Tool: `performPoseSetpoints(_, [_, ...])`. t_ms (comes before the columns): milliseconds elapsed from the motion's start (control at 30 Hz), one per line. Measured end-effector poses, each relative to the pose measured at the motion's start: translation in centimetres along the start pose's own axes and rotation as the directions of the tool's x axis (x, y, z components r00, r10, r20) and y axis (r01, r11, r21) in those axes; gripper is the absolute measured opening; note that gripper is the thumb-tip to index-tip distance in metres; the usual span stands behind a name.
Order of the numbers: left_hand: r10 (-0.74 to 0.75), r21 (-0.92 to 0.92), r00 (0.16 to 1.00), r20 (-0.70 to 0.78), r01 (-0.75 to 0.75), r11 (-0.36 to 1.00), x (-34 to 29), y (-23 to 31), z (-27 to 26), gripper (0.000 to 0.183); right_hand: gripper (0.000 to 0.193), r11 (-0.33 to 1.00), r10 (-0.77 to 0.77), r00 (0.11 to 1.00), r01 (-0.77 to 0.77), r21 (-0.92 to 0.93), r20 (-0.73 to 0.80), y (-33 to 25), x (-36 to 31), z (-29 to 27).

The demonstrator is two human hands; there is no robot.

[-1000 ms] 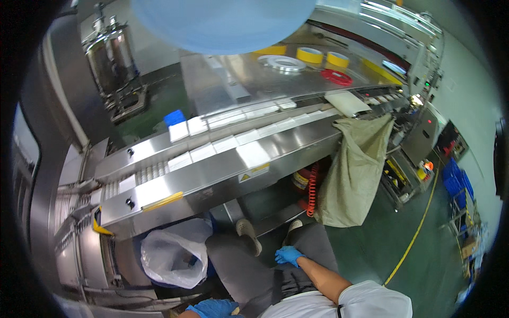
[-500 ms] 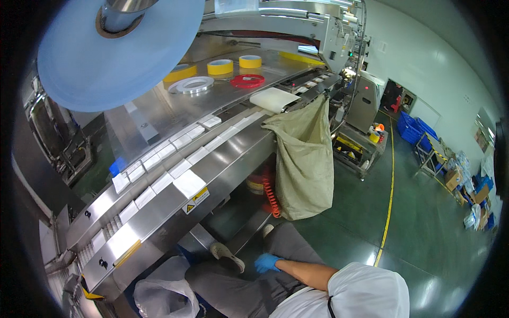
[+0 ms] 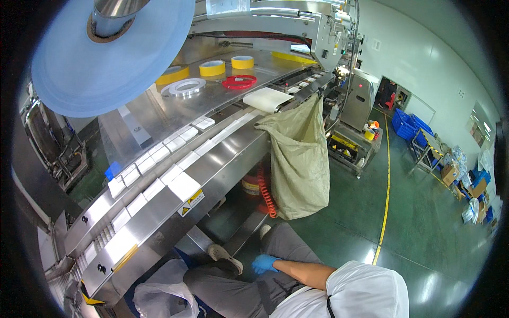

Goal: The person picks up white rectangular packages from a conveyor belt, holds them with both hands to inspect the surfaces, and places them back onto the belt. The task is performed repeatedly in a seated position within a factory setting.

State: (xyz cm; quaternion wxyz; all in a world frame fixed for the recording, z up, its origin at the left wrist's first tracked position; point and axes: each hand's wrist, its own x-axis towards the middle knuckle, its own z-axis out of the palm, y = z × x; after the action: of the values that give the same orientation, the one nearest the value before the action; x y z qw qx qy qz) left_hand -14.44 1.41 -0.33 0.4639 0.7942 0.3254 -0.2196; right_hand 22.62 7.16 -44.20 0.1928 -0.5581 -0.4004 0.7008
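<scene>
My right hand (image 3: 265, 264), in a blue glove, rests on my grey-trousered thigh with its fingers laid loosely over it. Nothing shows in its grasp. My left hand is out of sight. Ahead of my knees runs a metal conveyor (image 3: 225, 159) carrying two rows of flat white packets (image 3: 175, 144). A larger white packet (image 3: 184, 186) lies across the near metal guard, above a yellow warning label (image 3: 192, 203). No hand touches the packets.
A large blue film roll (image 3: 114, 58) hangs at upper left. Yellow tape rolls (image 3: 212, 68) and a red ring (image 3: 239, 81) lie on the metal top. A beige sack (image 3: 299, 164) hangs from the conveyor. A clear plastic bag (image 3: 164, 294) stands by my legs; blue crates (image 3: 405, 124) sit far right.
The whole view has shifted slightly, so the machine appears a little farther left and lower. My right hand stays on my thigh.
</scene>
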Motion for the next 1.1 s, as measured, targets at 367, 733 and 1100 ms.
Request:
performPoseSetpoints(367, [0.334, 0.813, 0.920, -0.205, -0.029, 0.582, 13.3, -24.4, 24.9, 0.060, 0.041, 0.904, -0.366, 0.927, 0.376, -0.202, 0.087, 5.1, 3.4, -1.7])
performPoseSetpoints(733, [0.035, 0.056, 0.998, -0.050, -0.032, 0.998, 2.5, -4.2, 2.9, 0.049, 0.040, 0.949, -0.173, 0.984, 0.181, -0.258, 0.053, 1.2, 0.4, -1.0])
performPoseSetpoints(1100, [0.180, 0.495, 0.975, -0.131, -0.093, 0.864, 11.0, -17.1, 17.8, 0.042, 0.040, 0.951, -0.240, 0.970, 0.229, -0.207, -0.032, 1.4, -0.2, -0.8])
